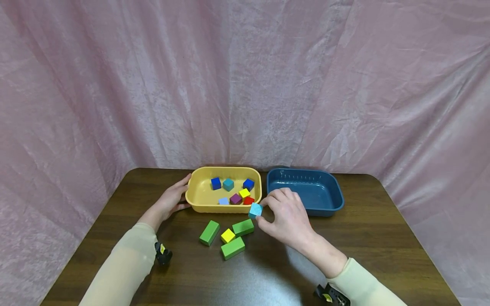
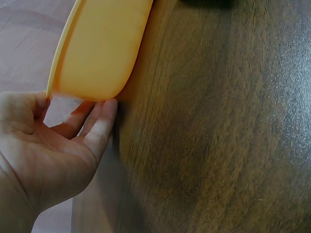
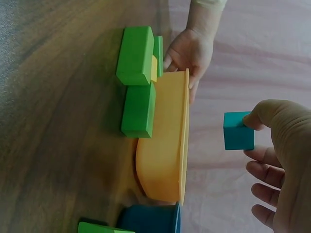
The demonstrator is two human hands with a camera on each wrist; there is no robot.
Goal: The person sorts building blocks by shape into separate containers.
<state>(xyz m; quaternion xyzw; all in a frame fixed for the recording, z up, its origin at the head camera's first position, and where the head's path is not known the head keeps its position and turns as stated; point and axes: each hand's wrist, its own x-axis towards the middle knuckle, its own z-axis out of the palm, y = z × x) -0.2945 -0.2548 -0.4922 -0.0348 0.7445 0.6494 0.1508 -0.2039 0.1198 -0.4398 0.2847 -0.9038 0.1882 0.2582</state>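
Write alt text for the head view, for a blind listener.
A right hand pinches a light blue cube near a yellow tray of small cubes, whose end the left hand holds. A blue tray and green blocks sit on the table.

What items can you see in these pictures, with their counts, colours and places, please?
Table: one, brown, under both trays
Curtain: one, pink, behind table
Yellow tray: one, yellow, far side of table
Blue tray: one, blue, right of yellow tray
Tray cubes: seven (two dark blue, one each teal, light blue, yellow, purple, red), inside yellow tray
Green blocks: four, green, on table; one shows only in the right wrist view
Loose cube: one, yellow, among green blocks
Held cube: one, blue-green, pinched by right hand
Wrist devices: two, black, one per wrist
Sleeves: two, pale, on forearms
Left hand: one, bare, holding yellow tray's left end
Right hand: one, bare, before blue tray
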